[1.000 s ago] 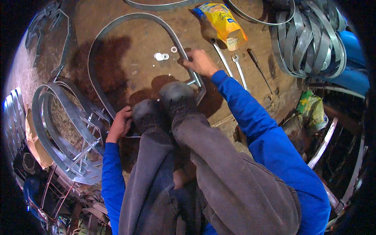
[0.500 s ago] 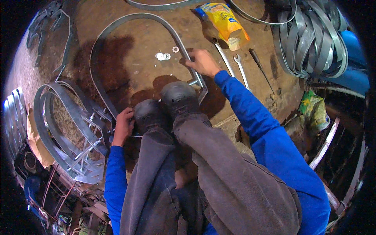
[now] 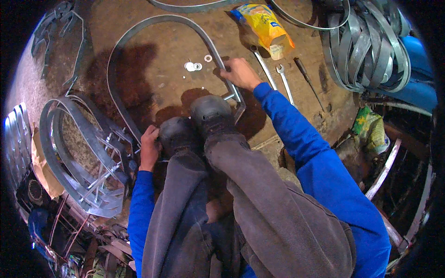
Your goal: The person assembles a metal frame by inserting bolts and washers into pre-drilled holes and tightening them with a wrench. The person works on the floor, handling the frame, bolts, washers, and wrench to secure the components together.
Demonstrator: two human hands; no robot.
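In the head view, find the bent metal band [image 3: 163, 18] lying on the brown surface [image 3: 174, 41], looped around a few loose washers [image 3: 197, 66]. Note the right hand [image 3: 240, 74], fingers curled over the band's right side, apparently gripping it just above the metal rod [image 3: 229, 97]. Note also the left hand [image 3: 150, 147], fingers bent at the band's lower left, beside the dark left shoe [image 3: 176, 132]; hard to tell whether gripping or merely touching. To steady well, press evenly from both sides, avoid twisting the rod askew, and mind fingertips around the band's thin edges.
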